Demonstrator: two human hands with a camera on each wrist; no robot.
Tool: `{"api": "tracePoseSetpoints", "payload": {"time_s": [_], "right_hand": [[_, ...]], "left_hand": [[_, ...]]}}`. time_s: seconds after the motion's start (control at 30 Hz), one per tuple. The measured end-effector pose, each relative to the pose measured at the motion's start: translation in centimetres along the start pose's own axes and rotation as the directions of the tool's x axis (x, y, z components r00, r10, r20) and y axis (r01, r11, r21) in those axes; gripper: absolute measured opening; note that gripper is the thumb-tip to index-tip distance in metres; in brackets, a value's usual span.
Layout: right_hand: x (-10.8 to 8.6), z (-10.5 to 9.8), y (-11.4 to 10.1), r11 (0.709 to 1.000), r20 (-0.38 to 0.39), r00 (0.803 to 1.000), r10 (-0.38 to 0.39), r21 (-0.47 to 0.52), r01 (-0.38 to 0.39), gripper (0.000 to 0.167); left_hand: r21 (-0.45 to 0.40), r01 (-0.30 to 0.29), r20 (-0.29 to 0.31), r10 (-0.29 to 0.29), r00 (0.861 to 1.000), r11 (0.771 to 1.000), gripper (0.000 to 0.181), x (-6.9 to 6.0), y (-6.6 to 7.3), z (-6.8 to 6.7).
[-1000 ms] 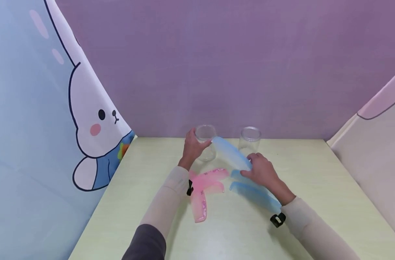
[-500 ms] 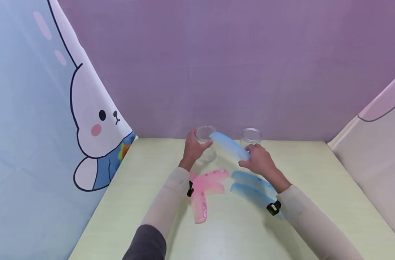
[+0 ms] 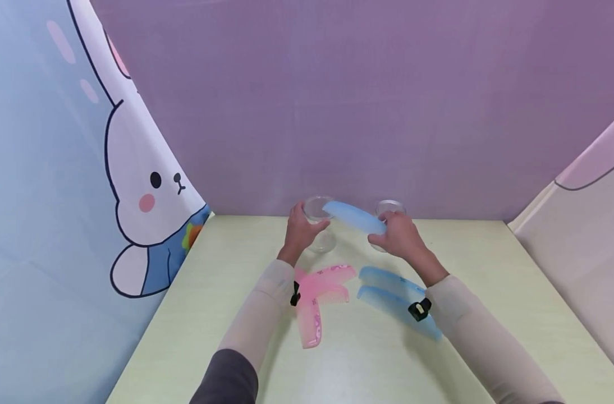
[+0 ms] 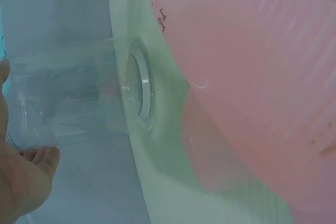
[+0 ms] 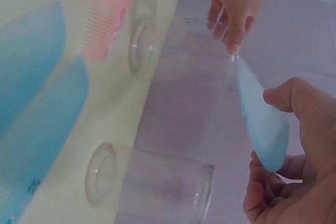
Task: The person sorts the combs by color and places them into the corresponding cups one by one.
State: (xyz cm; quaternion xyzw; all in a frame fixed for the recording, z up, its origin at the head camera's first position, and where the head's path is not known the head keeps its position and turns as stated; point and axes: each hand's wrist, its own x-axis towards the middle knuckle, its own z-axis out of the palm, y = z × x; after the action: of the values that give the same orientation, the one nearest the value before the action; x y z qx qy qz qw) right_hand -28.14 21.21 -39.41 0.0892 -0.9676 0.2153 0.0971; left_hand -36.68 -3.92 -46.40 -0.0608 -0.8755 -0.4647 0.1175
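Observation:
A light blue comb (image 3: 353, 216) is pinched at one end by my right hand (image 3: 401, 234), raised above the table. Its far end reaches the rim of the left clear jar (image 3: 323, 238). In the right wrist view, thumb and fingers close on the comb (image 5: 262, 121), whose tip is beside the jar mouth. My left hand (image 3: 301, 229) grips this upright jar near its rim; the left wrist view shows the hand (image 4: 26, 179) against the jar's wall (image 4: 68, 98). A second clear jar (image 5: 163, 184) stands to the right, partly hidden in the head view by my right hand.
Several overlapping pink combs (image 3: 317, 286) lie near my left forearm. Two blue combs (image 3: 388, 306) lie under my right wrist, partly covered. Behind the pale table (image 3: 357, 365) rises a purple backdrop (image 3: 357, 112), close behind the jars.
My right hand has moved up and slightly left with the blue comb, which is tilted less and now reaches the left jar's rim. My left hand has stayed on the jar.

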Motion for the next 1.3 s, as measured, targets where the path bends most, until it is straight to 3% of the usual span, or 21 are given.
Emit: {"api": "tracePoseSetpoints", "payload": {"time_s": [0.1,0.23,0.6,0.77,0.93,1.3], "right_hand": [[1.3,-0.5,0.2,0.999,-0.013,0.999,-0.033,0.031,0.033,0.038],[3.0,-1.0,0.2,0.996,-0.017,0.998,-0.063,0.066,0.064,0.037],[5.1,-1.7,-1.9,0.979,-0.08,0.997,-0.004,0.204,0.02,0.067],[5.1,-1.6,-1.9,0.952,-0.087,0.996,-0.017,0.303,0.042,0.064],[4.6,-1.5,-1.0,0.939,-0.068,0.997,-0.037,0.338,0.058,0.06],[3.2,-0.3,2.1,0.962,-0.003,0.997,-0.08,0.262,0.078,0.053]], "left_hand": [[0.008,0.013,-0.018,-0.013,1.0,1.0,0.093,0.6,0.1,0.3],[0.008,0.023,-0.033,-0.023,0.999,1.0,0.093,1.3,0.2,0.8],[0.015,0.024,-0.037,-0.024,0.999,1.0,0.094,1.7,0.4,1.2],[0.023,0.021,-0.038,-0.02,0.999,1.0,0.095,1.7,0.3,1.3],[0.018,0.026,-0.04,-0.026,0.999,0.999,0.094,1.7,0.3,1.4],[0.033,0.035,-0.032,-0.034,0.999,0.999,0.093,1.8,0.3,1.5]]}}
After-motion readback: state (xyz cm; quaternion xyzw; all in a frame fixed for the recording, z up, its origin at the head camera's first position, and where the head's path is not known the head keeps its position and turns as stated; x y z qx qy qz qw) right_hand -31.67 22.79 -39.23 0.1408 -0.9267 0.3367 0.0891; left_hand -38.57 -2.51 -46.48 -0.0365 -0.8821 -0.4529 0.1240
